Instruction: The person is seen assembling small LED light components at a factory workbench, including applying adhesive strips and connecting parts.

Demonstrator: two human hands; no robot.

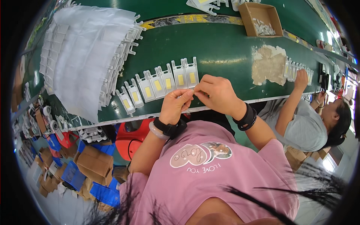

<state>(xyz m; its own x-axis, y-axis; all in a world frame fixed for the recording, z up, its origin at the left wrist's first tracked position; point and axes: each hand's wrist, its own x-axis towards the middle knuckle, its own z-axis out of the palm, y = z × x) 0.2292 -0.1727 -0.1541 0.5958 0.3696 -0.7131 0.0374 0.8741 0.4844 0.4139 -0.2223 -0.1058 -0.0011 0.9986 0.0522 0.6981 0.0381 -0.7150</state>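
Observation:
My left hand (pixel 174 106) and my right hand (pixel 217 93) meet at the fingertips just over the near edge of the green table. Both are closed in a pinch, and whatever lies between the fingers is too small to make out. Just beyond them runs a slanting row of several white plastic panels (pixel 147 83), each with a yellow rectangle and two prongs at its far end. The rightmost panel (pixel 192 71) is closest to my right hand. A dark band circles each wrist, and a pale bangle sits on the left one.
At the left, stacked white plastic panels (pixel 125 47) lie partly under a translucent sheet (pixel 90 45). A cardboard box (pixel 249 18) with small pale pieces stands far right, beyond a peeled patch (pixel 267 63). A co-worker (pixel 305 123) handles similar panels (pixel 290 71). A red stool (pixel 129 137) is below the table.

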